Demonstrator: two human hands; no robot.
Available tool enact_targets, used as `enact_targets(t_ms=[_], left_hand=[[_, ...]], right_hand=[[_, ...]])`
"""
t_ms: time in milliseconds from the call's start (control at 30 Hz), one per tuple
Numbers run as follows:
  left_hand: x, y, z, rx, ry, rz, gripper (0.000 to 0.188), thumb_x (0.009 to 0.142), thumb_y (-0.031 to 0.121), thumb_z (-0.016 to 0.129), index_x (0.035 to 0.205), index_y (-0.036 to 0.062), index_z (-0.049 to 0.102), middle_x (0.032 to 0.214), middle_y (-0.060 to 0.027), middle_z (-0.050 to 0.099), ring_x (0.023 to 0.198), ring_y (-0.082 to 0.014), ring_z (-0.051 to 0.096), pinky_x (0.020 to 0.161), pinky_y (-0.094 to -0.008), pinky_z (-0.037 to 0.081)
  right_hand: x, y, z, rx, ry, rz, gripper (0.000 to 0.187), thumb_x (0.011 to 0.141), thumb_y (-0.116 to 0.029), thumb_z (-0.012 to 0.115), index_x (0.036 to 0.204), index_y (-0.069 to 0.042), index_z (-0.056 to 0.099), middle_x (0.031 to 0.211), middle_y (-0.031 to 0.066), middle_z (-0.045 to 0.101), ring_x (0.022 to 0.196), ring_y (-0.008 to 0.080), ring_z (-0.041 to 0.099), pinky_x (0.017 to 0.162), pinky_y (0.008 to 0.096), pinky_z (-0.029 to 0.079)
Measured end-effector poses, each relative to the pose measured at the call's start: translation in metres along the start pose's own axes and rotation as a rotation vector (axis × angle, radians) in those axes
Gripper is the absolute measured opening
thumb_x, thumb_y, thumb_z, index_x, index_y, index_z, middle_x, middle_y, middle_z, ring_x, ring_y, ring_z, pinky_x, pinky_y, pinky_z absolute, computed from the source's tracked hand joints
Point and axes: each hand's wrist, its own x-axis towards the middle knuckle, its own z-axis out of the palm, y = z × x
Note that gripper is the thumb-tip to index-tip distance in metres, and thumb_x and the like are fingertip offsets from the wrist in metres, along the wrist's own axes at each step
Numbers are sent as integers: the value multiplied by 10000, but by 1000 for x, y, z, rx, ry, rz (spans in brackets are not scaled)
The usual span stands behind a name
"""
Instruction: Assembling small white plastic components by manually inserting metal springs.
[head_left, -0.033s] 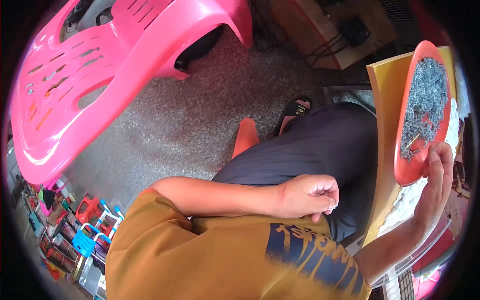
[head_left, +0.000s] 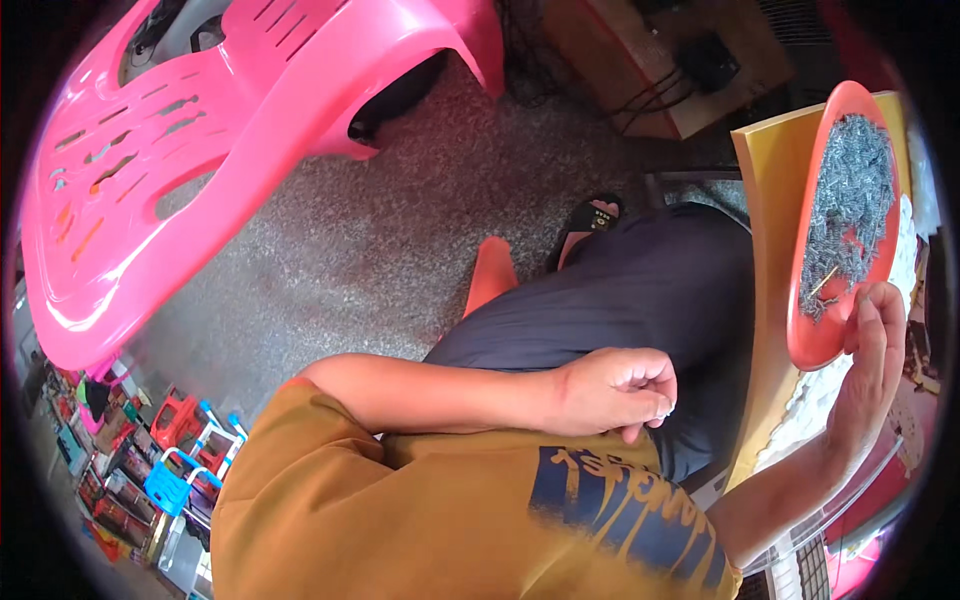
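My left hand (head_left: 615, 392) rests over my lap with its fingers curled closed. A tiny pale thing (head_left: 668, 411) shows at its fingertips, too small to name. My right hand (head_left: 872, 345) is at the near end of an orange oval dish (head_left: 810, 335). Its fingers are drawn together over the dish's rim; whatever they pinch, if anything, is hidden. Heaped in the dish are many small grey metal pieces (head_left: 852, 195), their exact kind too small to tell. One thin golden piece (head_left: 826, 279) lies among them.
The dish stands at a yellow board-like table edge (head_left: 765, 250), with white material (head_left: 800, 420) beside it. A pink plastic chair (head_left: 235, 190) fills the upper left. A brown box (head_left: 665, 70) with dark cables sits at the back. Small coloured stools (head_left: 172, 485) stand lower left.
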Motion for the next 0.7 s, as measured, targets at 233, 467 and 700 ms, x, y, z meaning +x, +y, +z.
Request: enact_targets(t_ms=[233, 467, 700], left_hand=[[-10, 4, 4, 82, 85, 64, 120, 890, 128, 488, 929, 15, 491, 799, -37, 540, 642, -71, 511, 582, -209, 432], [-23, 73, 31, 595, 141, 588, 203, 820, -17, 477, 1010, -22, 550, 794, -60, 542, 630, -96, 511, 587, -221, 421], [6, 134, 63, 934, 207, 832, 221, 754, -90, 532, 963, -23, 556, 843, -91, 527, 598, -79, 493, 541, -197, 404]], right_hand=[[-11, -16, 18, 248, 51, 89, 138, 851, -159, 503, 870, -27, 537, 710, -4, 528, 600, 28, 407, 553, 167, 312], [-20, -23, -4, 781, -305, 112, 123, 860, -136, 511, 845, -20, 472, 689, -24, 436, 584, 27, 355, 508, 166, 262], [-23, -19, -13, 1001, -458, 139, 144, 864, -152, 524, 865, -16, 477, 724, -15, 454, 587, 38, 371, 509, 164, 289]])
